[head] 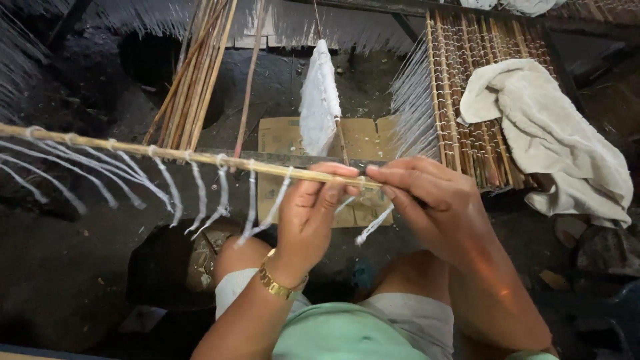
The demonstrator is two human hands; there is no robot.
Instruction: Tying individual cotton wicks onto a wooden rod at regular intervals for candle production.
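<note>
step: tying white wick strands point(200, 193) along bamboo stick point(167, 155) | left hand point(308, 217) pinches stick near its right end | right hand point(427, 203) just beside it, fingers closed on loose strand point(372, 227) | next, judged: snug the knot against the stick

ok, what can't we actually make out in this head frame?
- Head view: the right hand fingertips fold under the palm, so their hold on the white string is hidden.
- The thin bamboo stick runs off the left edge; its length is unknown.
- The knot at the left hand is too small to read.
</note>
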